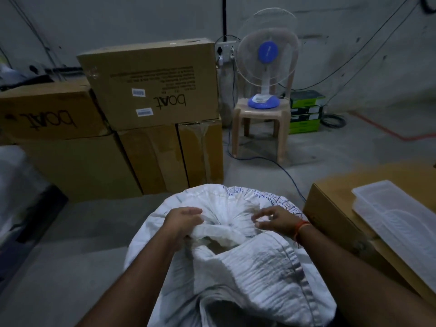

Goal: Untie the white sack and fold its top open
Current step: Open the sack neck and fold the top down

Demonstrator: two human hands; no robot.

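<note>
The white woven sack [254, 263] stands on the grey floor right in front of me, its top gathered into a bunched neck [226, 223] with blue print on the far side. My left hand [182, 221] grips a fold of the gathered cloth on the left of the neck. To the right of the neck hovers my right hand [274, 220], its fingers spread and curled just above the cloth, holding nothing that I can see. A loose flap with a stitched hem [292, 263] hangs toward me. Whether a tie is on the neck is hidden by the folds.
Stacked cardboard boxes [151, 86] stand behind the sack to the left. A table fan [267, 55] sits on a beige plastic chair [259, 128]. At the right, a brown box [335, 208] carries a clear plastic tray [396, 223]. A blue cable [283, 168] runs across the floor.
</note>
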